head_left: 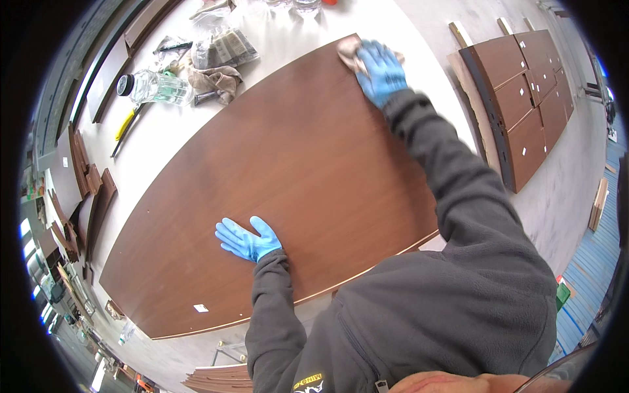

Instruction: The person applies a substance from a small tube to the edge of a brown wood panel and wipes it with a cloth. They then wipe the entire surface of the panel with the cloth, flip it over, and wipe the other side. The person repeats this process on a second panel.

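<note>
Your left hand (249, 240) lies flat, fingers spread, steadying the brown panel (282, 190) on the worktop (164, 131); your right hand (381, 71) presses a rag (350, 54) under flat fingers (far corner).

A large panel (288, 190) lies flat on the worktable (288, 39). The left hand (249, 240) rests on the panel's near part. The right hand (381, 71) presses a cloth (349, 54) on the panel's far corner. Left of the panel, on the table, lie a clear bottle (157, 88) on its side, a crumpled rag (213, 80) just beside it, and a hand tool (126, 124) nearer. Right of the table, stacked panels (524, 98) lie on the floor.
</note>
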`<action>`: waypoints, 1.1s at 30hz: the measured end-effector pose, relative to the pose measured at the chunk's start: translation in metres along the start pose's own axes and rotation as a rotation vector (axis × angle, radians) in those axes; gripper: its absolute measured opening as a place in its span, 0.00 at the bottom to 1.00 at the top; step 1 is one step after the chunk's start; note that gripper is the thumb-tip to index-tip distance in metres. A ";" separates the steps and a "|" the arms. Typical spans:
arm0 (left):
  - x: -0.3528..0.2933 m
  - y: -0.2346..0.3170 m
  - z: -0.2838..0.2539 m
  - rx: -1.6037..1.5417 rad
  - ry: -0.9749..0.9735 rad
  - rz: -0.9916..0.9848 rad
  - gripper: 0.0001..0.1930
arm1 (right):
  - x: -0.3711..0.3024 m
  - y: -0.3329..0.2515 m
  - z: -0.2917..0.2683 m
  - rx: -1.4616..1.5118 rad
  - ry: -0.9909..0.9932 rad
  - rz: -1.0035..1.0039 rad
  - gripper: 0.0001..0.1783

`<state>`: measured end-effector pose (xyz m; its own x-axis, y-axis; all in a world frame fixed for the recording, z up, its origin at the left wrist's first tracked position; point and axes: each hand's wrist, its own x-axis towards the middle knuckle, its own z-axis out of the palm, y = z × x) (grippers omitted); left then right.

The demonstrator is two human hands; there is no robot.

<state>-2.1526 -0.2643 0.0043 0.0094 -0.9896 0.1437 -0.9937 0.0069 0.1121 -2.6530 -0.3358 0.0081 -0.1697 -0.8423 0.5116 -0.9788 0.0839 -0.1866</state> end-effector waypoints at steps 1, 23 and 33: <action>-0.001 -0.001 -0.001 0.024 -0.012 0.006 0.40 | 0.025 0.009 0.017 0.001 -0.023 0.011 0.23; 0.000 0.001 -0.001 0.055 0.000 0.030 0.39 | -0.024 0.004 -0.023 -0.009 -0.074 -0.114 0.21; 0.000 0.000 0.001 0.059 0.017 0.046 0.40 | 0.046 0.009 0.027 -0.104 -0.057 -0.071 0.23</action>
<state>-2.1529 -0.2642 0.0036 -0.0348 -0.9858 0.1641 -0.9980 0.0431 0.0472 -2.6662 -0.3886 0.0073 -0.0953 -0.8769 0.4711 -0.9953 0.0749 -0.0619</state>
